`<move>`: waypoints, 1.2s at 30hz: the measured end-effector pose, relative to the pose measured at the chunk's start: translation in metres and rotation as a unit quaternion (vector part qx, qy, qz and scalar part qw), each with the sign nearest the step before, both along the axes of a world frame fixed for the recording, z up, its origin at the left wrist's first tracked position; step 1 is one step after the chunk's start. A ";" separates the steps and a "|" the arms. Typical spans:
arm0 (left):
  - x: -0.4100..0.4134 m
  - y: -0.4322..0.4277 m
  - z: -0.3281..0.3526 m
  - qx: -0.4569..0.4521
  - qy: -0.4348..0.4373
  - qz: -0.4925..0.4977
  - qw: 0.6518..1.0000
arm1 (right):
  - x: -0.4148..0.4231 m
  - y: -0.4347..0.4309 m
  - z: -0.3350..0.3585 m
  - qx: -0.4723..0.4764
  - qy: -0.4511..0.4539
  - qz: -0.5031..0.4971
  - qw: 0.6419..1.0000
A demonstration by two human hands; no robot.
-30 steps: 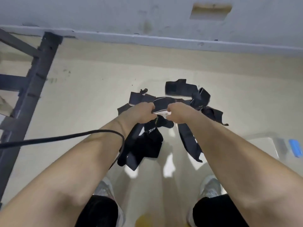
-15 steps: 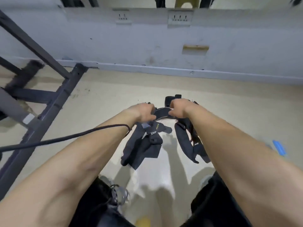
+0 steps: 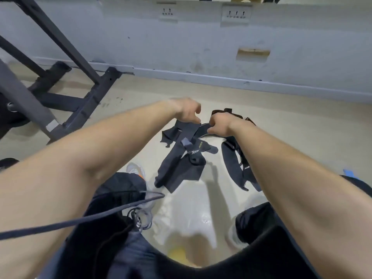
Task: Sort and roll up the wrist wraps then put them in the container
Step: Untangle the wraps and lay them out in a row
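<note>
Several black wrist wraps (image 3: 177,168) lie tangled in a pile on the pale floor in front of me. My left hand (image 3: 187,112) hovers over the pile's far left and pinches the end of one dark strap (image 3: 188,130) that runs down to the pile. My right hand (image 3: 220,125) is beside it, fingers curled round a black wrap with a light edge (image 3: 203,132). More wraps (image 3: 239,168) trail along the floor under my right forearm. No container shows clearly.
A black metal gym rack frame (image 3: 88,97) stands on the floor at the left, near the grey wall. A blue object (image 3: 350,174) peeks out at the right edge. A dark cord (image 3: 80,220) crosses my left arm. My shoes and knees are below.
The view has tilted up, so more wall and rack show. My left hand has lifted and moved slightly left, drawing a strap up from the pile; my right hand keeps its grip.
</note>
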State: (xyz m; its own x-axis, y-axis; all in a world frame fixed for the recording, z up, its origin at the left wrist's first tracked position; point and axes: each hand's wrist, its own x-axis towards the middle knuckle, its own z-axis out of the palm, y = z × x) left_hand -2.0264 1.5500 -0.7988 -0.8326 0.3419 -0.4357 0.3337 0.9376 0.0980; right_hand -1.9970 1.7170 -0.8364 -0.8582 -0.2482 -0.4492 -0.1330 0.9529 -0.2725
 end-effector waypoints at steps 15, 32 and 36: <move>-0.018 -0.020 -0.329 0.051 -0.124 0.167 0.977 | -0.060 -0.020 -0.267 -0.012 -0.175 -0.021 0.984; -0.020 -0.016 -0.437 0.229 -0.103 0.481 0.840 | -0.044 -0.034 -0.377 -0.218 -0.215 -0.301 0.903; -0.011 -0.022 -0.423 0.243 -0.087 0.471 0.843 | -0.036 -0.032 -0.368 -0.317 -0.190 -0.388 0.844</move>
